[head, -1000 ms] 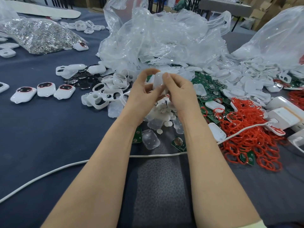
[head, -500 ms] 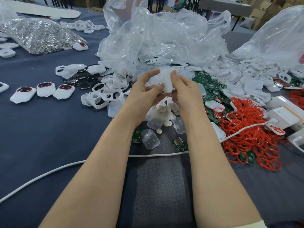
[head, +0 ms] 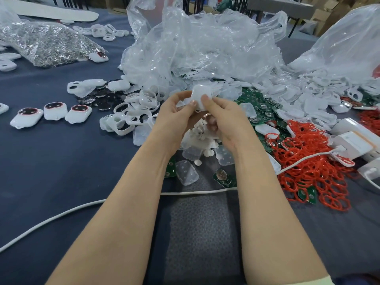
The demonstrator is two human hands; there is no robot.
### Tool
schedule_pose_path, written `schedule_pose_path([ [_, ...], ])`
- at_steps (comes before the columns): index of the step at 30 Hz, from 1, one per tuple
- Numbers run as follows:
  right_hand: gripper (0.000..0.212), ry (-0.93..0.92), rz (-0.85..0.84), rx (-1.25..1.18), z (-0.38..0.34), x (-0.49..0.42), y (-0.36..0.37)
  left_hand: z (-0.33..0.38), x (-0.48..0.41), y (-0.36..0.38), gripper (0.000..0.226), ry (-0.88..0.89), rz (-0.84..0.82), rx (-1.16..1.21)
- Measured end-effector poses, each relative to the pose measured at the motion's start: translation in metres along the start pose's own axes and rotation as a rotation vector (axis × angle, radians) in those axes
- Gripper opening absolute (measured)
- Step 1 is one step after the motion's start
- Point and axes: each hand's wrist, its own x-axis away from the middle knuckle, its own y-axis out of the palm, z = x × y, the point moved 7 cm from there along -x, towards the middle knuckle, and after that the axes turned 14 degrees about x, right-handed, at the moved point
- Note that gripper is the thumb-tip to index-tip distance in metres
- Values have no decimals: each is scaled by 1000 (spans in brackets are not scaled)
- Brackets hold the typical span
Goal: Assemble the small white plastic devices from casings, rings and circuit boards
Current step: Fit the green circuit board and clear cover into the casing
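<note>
Small white casing, rounded and glossy, pinched in the grip, smooth face toward the camera. Green circuit boards heaped just right of the grip; red rings tangled farther right. Open white casing frames scattered to its left.

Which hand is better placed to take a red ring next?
Right, probably. The red rings lie nearer the right hand; the left hand can hold the white casing.
</note>
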Motion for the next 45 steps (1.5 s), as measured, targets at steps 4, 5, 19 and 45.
schedule_pose_path([
  [4,23,-69,-68,-106,-4,-1,4,1,0,0,15,-14,-2,70],
  [5,21,-86,-67,-130,-6,-1,4,2,0,0,14,-21,2,97],
  [19,30,-146,59,323,-15,2,5,-1,0,-5,15,-90,53,182],
  [45,24,-131,279,287,-21,8,-16,6,3,1,10,-69,-63,-104],
])
